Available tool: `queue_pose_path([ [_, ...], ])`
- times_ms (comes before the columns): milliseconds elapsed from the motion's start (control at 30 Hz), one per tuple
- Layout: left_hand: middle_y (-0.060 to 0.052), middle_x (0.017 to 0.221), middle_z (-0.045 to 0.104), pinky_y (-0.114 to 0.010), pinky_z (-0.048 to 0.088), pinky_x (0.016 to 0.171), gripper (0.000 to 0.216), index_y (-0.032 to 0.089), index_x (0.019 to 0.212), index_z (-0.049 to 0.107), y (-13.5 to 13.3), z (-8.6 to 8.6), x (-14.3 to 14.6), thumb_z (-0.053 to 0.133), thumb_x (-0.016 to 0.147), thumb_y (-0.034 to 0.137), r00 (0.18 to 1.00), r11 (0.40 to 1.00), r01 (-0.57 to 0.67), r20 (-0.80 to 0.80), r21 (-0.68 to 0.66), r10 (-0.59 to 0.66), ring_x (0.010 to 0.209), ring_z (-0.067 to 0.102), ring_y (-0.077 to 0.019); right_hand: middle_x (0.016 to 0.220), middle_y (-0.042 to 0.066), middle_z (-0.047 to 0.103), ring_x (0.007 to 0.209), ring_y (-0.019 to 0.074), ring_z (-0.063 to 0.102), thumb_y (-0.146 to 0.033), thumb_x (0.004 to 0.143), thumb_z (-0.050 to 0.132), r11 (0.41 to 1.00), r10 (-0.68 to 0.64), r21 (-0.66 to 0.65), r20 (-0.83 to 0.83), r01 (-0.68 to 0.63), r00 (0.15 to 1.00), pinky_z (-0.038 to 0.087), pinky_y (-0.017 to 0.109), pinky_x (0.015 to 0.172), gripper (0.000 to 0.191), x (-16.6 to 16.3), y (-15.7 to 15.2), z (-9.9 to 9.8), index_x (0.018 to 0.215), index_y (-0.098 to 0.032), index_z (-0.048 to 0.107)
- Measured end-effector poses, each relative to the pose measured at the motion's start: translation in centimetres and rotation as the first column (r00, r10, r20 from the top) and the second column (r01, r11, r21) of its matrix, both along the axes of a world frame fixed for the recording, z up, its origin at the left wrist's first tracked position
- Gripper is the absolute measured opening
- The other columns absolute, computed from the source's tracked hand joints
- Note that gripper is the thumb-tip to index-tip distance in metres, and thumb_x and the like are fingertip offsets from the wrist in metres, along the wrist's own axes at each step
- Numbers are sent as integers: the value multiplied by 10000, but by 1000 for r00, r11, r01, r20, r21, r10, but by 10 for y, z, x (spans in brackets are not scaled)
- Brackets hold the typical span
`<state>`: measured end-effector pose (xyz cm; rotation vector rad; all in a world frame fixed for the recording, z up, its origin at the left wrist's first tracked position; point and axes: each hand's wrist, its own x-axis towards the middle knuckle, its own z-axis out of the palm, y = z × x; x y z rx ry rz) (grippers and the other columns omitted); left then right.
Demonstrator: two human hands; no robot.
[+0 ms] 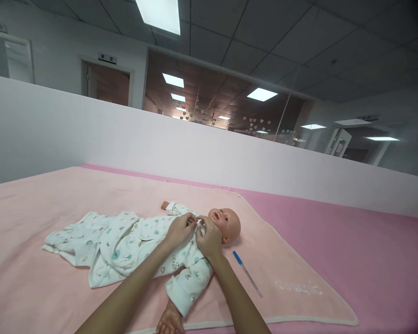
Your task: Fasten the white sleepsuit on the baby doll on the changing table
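Head view: hands [195, 232] on doll's romper [132, 246]

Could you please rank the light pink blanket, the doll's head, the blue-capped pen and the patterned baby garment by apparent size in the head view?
1. light pink blanket
2. patterned baby garment
3. doll's head and blue-capped pen: the pen looks longer but far thinner, so no firm ranking.

both forearms bare, no sleeves, watch or rings seen; left hand [179, 230] and right hand [209, 239] ungloved.
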<state>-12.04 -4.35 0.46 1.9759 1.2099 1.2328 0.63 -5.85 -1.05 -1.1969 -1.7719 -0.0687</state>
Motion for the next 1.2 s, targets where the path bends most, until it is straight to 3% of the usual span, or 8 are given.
queue_pose_path([
  [267, 11, 716, 624, -196, 322, 569, 154, 186, 750, 595, -1, 0, 0, 447, 734, 221, 999, 999, 44, 0, 8, -44, 634, 533, -119, 721, 6, 586, 616, 135, 522, -138, 740, 413, 1000, -9, 11, -60, 10, 998, 348, 232, 565, 176, 1, 3, -2, 841, -186, 550],
  [600, 16, 772, 611, -203, 331, 604, 124, 199, 760, 611, -6, 0, 3, 512, 693, 231, 998, 991, -44, -33, 123, 48, 690, 509, -115, 797, 46, 570, 619, 138, 492, -107, 700, 402, 991, -41, 122, -116, 55, 992, 367, 248, 553, 196, 0, 7, -5, 810, -166, 553],
  [800, 2, 761, 599, -206, 344, 613, 115, 181, 749, 598, 3, -7, 2, 505, 687, 208, 996, 989, -79, -27, 123, 83, 687, 507, -115, 736, 32, 535, 675, 146, 486, -66, 671, 391, 983, 141, 124, -60, -133, 988, 393, 256, 606, 240, -1, 5, -2, 830, -168, 539],
  [1033, -5, 738, 602, -211, 357, 590, 145, 164, 749, 603, 2, 0, 1, 494, 653, 171, 996, 995, -83, 15, 52, 83, 623, 504, -108, 847, 59, 554, 784, 168, 499, -55, 663, 404, 973, 223, 74, -79, -218, 972, 422, 289, 703, 307, -2, 3, 2, 923, -164, 528],
  [1200, -9, 680, 587, -215, 372, 578, 165, 145, 761, 600, 6, 1, -4, 488, 656, 206, 981, 998, -30, 189, -59, 40, 604, 513, -115, 808, 47, 540, 753, 161, 494, -35, 632, 394, 967, 252, 55, -73, -249, 965, 428, 283, 697, 377, 0, 4, 2, 960, -164, 525],
])
